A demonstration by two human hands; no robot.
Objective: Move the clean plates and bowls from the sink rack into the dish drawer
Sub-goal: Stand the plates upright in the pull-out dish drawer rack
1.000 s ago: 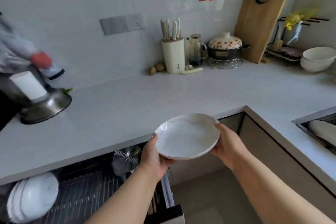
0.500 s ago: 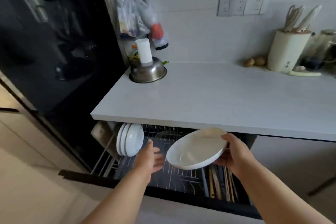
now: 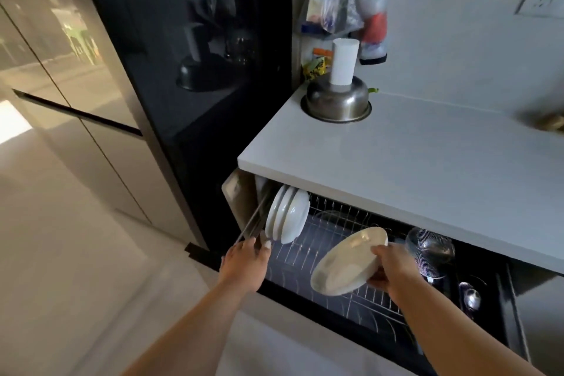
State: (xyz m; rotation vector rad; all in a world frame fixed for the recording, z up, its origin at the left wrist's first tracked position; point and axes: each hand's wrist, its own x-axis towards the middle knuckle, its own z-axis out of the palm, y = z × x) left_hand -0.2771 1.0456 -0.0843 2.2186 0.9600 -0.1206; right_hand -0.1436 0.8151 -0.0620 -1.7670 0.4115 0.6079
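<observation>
Plate (image 3: 348, 262): your right hand (image 3: 393, 268) grasps it tilted for slotting beside the stack (image 3: 287, 215); left hand (image 3: 244, 262), grip released, steadies the stack.

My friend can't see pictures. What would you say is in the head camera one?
A person's right hand holds a tilted white plate over the wire rack of an open dish drawer, while the left hand reaches toward white dishes standing on edge at the rack's left end. Above is a white counter with an upturned steel bowl.
</observation>
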